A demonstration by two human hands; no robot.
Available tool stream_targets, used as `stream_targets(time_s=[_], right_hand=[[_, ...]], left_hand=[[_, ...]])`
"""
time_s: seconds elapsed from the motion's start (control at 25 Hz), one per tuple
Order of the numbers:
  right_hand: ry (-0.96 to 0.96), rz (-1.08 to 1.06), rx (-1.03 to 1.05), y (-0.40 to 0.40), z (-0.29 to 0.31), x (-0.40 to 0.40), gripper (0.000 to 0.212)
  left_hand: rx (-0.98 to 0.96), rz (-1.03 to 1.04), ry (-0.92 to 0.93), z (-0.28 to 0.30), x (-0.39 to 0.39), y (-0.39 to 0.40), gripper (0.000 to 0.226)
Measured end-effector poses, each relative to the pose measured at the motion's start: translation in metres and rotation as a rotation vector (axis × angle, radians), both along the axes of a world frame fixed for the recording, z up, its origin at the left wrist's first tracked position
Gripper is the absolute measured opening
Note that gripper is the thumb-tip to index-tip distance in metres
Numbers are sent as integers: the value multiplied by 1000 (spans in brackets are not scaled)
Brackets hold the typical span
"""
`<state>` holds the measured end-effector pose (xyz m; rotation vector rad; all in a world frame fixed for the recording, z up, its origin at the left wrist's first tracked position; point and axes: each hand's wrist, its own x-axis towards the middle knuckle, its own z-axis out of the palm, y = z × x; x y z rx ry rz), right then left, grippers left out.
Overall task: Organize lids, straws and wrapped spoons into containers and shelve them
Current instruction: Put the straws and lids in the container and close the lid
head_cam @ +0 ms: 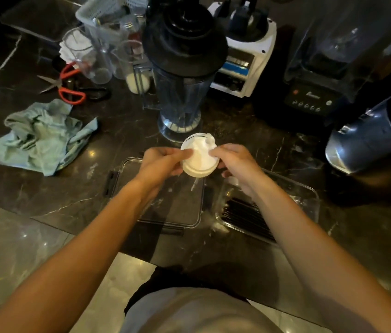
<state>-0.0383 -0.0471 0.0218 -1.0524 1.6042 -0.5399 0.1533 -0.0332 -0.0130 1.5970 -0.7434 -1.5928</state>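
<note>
Left hand point(163, 162): curled round the left side of the stack of lids point(199, 156), thumb laid across its top.
Right hand point(234, 159): pinched on the right rim of the same stack, fingers tucked beneath.
Stack of lids: held in the air between both hands, above the far edge of the clear container point(165, 200); white, thin plastic, nested, seemingly sleeved in clear film bunched at the top.
Handling: judged very light, springy rather than stiff, easily dented; film likely slippery, so liable to slide or fan apart if squeezed.
Where to hold: by the rims on opposite sides, or under the lowest lid; not by the loose film.
Clear container: flat on the bench near its front edge, nothing visible inside.
Second container point(305, 200): just beside, to the right, with black straws point(245, 217) lying inside.
Farther off: blender jar point(180, 92) behind the stack; green cloth point(40, 138) towards the bench's left edge.
</note>
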Motion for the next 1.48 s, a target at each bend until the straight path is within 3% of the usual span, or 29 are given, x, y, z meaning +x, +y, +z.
stream_targets(time_s=[0.2,0.4,0.6,0.92,1.48], right_hand=[[-57,-184,-38,14,11,-75,26],[-107,-400,-8,58,-4,-128,17],[-12,-319,14,84,-34,-144,22],[35,-198,4,69,-65,-137,15],[158,-64,-126,48,-87,-126,33]], left_hand=[[-68,-122,1,19,-72,-6,30],[-25,-247,-4,14,-132,19,8],[55,-312,-106,-2,-157,42,27],[221,-165,-53,-10,-177,56,40],[328,-93,68,-13,-180,59,58]])
